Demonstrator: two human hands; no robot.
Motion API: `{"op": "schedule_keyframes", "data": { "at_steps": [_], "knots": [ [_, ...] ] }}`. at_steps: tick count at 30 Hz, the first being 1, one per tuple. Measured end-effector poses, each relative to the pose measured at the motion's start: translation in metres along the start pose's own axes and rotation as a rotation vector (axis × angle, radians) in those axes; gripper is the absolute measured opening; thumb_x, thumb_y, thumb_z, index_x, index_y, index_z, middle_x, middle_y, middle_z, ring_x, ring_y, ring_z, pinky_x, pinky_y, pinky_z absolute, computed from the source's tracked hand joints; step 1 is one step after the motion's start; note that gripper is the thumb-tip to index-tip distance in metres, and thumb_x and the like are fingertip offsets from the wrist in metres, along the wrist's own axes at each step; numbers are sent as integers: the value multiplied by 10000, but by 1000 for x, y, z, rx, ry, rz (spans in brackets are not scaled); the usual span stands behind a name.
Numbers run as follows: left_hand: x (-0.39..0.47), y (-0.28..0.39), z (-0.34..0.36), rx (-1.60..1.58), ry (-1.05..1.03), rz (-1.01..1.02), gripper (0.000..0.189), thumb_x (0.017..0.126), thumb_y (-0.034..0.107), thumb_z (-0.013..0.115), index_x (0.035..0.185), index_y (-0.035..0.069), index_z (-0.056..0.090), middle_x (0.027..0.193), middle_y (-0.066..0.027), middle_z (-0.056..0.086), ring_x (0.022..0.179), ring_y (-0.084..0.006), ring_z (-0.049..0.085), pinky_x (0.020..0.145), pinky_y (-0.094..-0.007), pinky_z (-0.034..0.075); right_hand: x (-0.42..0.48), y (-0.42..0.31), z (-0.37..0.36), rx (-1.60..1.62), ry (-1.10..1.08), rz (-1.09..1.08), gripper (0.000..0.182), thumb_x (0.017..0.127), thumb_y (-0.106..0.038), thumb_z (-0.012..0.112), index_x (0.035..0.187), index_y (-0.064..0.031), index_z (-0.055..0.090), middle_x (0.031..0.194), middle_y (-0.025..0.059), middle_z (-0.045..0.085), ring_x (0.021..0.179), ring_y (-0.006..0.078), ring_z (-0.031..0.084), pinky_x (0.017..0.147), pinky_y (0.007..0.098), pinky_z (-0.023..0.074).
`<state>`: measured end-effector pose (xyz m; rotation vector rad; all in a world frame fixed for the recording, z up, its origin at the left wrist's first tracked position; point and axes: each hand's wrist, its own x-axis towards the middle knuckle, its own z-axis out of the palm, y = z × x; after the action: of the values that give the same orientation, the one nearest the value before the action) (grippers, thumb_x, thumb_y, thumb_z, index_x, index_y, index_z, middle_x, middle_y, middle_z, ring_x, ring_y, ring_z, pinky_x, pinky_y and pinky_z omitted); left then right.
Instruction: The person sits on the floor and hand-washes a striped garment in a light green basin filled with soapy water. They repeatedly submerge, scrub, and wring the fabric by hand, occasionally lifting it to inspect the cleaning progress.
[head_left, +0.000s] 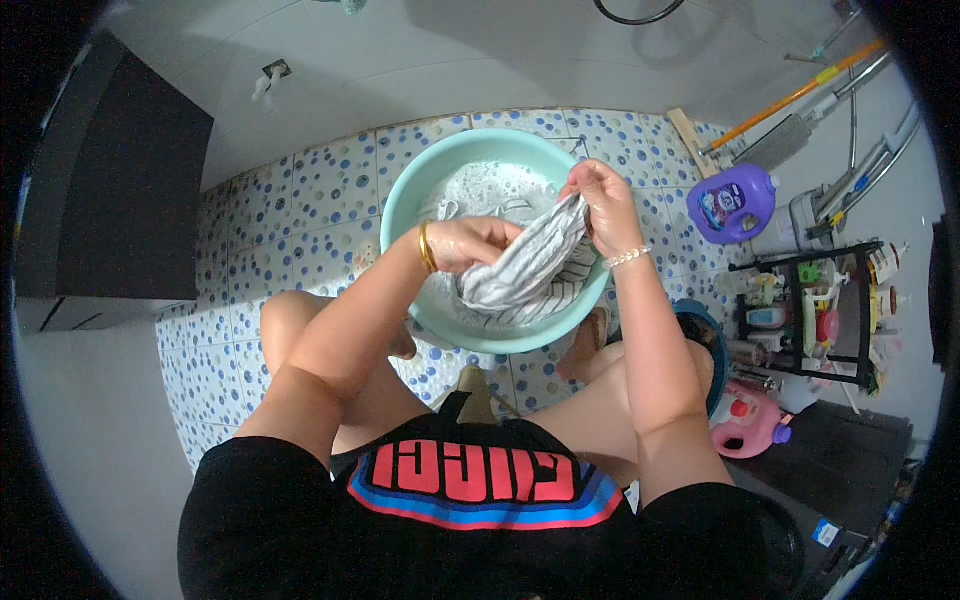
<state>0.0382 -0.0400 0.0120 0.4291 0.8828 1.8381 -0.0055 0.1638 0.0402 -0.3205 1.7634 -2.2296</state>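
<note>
A pale green plastic basin (406, 177) holds sudsy water (487, 180) and a wet striped cloth garment (525, 259) in white and grey. My right hand (606, 206) pinches the garment's upper end at the basin's right rim, thumb on top. Over the middle of the basin, my left hand (471, 241) grips the left edge of the raised fold; its fingertips are partly hidden by the cloth. The garment's lower part rests in the suds. Both hands look wet.
On the right are a purple detergent jug (731, 204), a pink jug (750, 421), a blue bucket (712, 337) and a black rack of bottles (799, 315). An orange-handled pole (795, 96) leans by the wall. A dark cabinet (127, 180) stands left, above dotted floor tiles (322, 180).
</note>
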Motion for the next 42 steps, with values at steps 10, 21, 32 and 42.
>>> {"op": "schedule_keyframes", "data": {
  "at_steps": [10, 21, 32, 42],
  "knots": [
    [-13, 24, 21, 42, 373, 284, 497, 787, 394, 512, 1064, -17, 479, 618, -14, 518, 535, -95, 516, 525, -244, 434, -26, -12, -4, -760, 173, 60, 439, 816, -392, 484, 600, -16, 557, 574, 40, 570, 504, 83, 486, 501, 229, 410],
    [1, 14, 2, -552, 595, 604, 335, 818, 357, 473, 1001, 77, 496, 940, -120, 559, 881, -256, 540, 792, -405, 430, -54, 32, 41, -166, -16, 345, 452, 801, -396, 514, 992, 12, 556, 833, 78, 584, 829, 120, 530, 719, 206, 409],
    [16, -16, 8, -179, 490, 230, 199, 842, 225, 467, 891, 42, 528, 872, -62, 560, 822, -131, 527, 725, -262, 436, -44, 47, 42, 491, 156, 471, 157, 802, -48, 472, 951, -14, 510, 833, 45, 544, 748, 142, 524, 674, 271, 445],
    [16, -26, 34, 861, 1153, 145, 418, 664, 391, 663, 669, -17, 573, 537, -65, 555, 481, -100, 489, 492, -252, 413, -44, 40, 25, 548, 132, 450, 238, 804, -22, 435, 1036, 25, 453, 976, 114, 516, 875, 215, 527, 774, 341, 447]
  ]
}}
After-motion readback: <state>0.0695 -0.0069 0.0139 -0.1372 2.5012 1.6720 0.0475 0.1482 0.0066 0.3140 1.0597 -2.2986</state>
